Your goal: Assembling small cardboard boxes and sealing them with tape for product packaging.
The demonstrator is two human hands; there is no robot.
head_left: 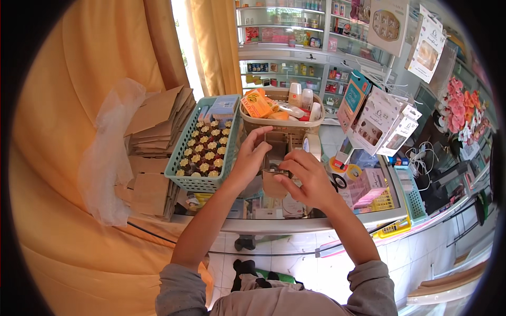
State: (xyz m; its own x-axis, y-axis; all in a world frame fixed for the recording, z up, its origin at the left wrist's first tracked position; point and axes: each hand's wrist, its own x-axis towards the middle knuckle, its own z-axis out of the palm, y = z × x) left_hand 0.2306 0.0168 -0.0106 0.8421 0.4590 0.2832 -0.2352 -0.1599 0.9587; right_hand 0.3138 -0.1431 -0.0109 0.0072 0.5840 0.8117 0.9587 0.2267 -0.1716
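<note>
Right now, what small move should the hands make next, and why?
Probably fold the box flap shut. The left hand grips its upper left side, the right hand pinches its front edge, and the box looks only half formed above the counter.

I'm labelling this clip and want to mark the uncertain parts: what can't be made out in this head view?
- Small brown cardboard piece: its shape and folds are partly covered by the left hand and right hand.
- Little bottles in the green basket: too small to identify.
- Items in the beige basket: lower parts hidden by its wall.
- Shelf goods at the back: blurred and tiny.
- Picture corners: cut off by the black fisheye rim.
</note>
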